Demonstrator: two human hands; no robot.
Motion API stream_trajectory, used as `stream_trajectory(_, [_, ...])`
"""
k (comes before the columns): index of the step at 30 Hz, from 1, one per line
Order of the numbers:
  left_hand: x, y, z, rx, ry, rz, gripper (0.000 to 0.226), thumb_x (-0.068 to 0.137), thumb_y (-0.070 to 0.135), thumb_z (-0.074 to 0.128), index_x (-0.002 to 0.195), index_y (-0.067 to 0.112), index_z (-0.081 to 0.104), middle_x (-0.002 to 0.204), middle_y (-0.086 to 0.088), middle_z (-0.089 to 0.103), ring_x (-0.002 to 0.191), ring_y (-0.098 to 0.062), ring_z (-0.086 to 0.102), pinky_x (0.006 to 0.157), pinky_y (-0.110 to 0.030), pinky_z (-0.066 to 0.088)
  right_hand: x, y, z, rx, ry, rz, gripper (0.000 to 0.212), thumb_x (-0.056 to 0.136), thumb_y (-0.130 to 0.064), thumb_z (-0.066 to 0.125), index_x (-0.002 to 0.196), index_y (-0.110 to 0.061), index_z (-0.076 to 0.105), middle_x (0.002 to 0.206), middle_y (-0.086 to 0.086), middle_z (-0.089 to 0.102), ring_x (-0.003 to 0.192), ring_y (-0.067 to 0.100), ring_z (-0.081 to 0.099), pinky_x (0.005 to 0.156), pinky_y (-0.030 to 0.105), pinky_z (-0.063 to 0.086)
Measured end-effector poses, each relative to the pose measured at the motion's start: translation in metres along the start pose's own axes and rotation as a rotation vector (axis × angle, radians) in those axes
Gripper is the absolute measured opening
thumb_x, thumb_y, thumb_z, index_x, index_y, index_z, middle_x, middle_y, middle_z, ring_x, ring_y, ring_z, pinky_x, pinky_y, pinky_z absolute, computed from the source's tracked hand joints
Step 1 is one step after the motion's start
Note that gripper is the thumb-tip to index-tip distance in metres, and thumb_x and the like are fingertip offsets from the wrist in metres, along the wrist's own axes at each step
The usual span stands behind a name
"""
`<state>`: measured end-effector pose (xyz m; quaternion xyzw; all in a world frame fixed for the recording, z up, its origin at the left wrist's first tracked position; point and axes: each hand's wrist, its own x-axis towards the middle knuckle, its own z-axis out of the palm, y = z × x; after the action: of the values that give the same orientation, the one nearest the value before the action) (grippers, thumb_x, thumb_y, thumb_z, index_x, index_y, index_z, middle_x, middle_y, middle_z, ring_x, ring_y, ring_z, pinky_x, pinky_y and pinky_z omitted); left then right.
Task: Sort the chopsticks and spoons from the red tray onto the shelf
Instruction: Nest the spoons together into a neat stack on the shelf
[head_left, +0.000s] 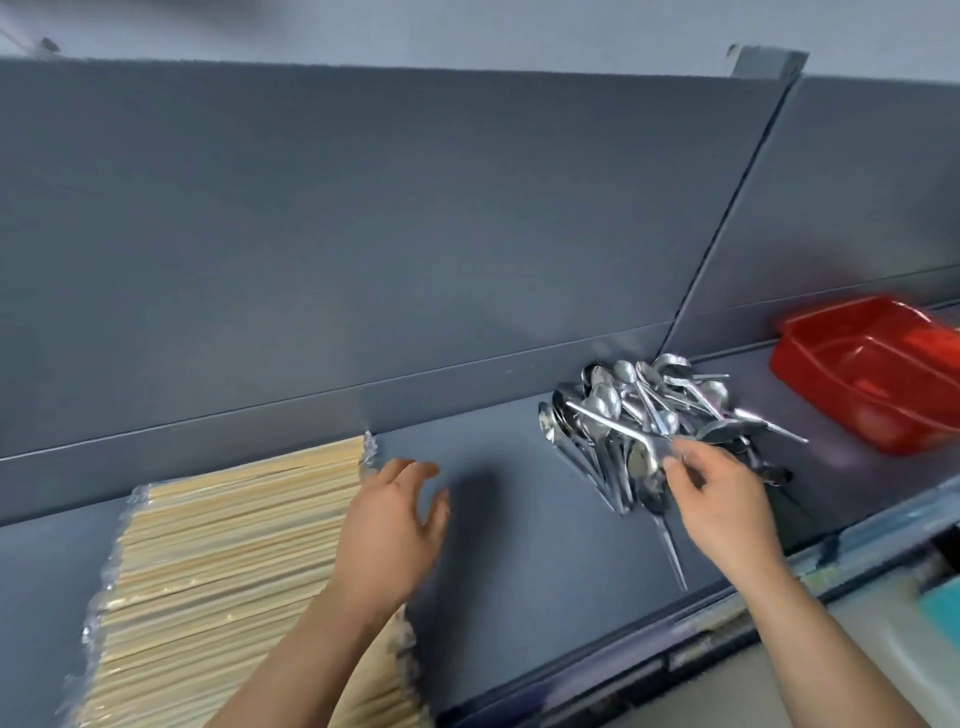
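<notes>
Your right hand (722, 499) is pinching a spoon (613, 423) on the loose pile (660, 405); your left hand (395, 525) is hovering open; tugging is risking spoons sliding off the shelf (509, 530).

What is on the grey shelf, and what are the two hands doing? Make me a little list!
Shelf: grey, with a tall back wall
Chopsticks: wrapped stack, left side
Spoons: shiny pile, right of the chopsticks
Red tray: far right, blurred
Left hand: open, over the chopsticks' right edge
Right hand: fingers at the spoons; grip unclear
</notes>
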<state>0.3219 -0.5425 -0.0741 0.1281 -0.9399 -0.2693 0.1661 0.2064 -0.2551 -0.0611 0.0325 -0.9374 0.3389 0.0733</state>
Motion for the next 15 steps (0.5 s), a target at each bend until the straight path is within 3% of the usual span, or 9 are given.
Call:
stream_trajectory(4, [0.043,0.056,0.064,-0.093,-0.064,-0.04,0.034,0.09,0.03,0.06,0.122,0.017,0.061,0.118,-0.002,0.062,0.109,-0.023,0.058,0.089,-0.03,0.044,0.058,0.042,-0.012,-0.127,-0.091,-0.095,0.033,0.09,-0.02,0.066,0.12,-0.007,0.066,0.124,0.01,0.063,0.115,0.028,0.056,0.097,0.034,0.042])
stream_trajectory(7, [0.077,0.088,0.101,-0.091,-0.119,-0.002,0.04,0.091,0.029,0.061,0.128,0.019,0.057,0.126,-0.002,0.057,0.115,-0.026,0.051,0.096,-0.028,0.036,0.093,0.056,-0.008,-0.248,-0.252,-0.207,0.036,0.088,-0.028,0.067,0.121,-0.016,0.066,0.124,0.0,0.06,0.117,0.024,0.05,0.1,0.032,0.037])
stream_trajectory(12, [0.111,0.12,0.139,0.049,-0.221,0.138,0.05,0.088,0.033,0.064,0.137,0.03,0.051,0.137,0.005,0.048,0.12,-0.025,0.041,0.104,-0.028,0.032,0.127,0.067,-0.001,-0.182,-0.485,-0.236,0.004,0.083,-0.036,0.069,0.086,-0.034,0.067,0.093,-0.016,0.06,0.099,0.014,0.048,0.084,0.032,0.042])
stream_trajectory(15, [0.118,0.128,0.15,0.18,-0.247,0.245,0.047,0.087,0.041,0.062,0.133,0.035,0.054,0.138,0.012,0.046,0.125,-0.02,0.037,0.104,-0.031,0.031,0.138,0.074,-0.004,0.012,-0.611,-0.236,0.015,0.079,-0.024,0.073,0.074,-0.033,0.063,0.08,-0.013,0.065,0.083,0.003,0.058,0.075,0.02,0.047])
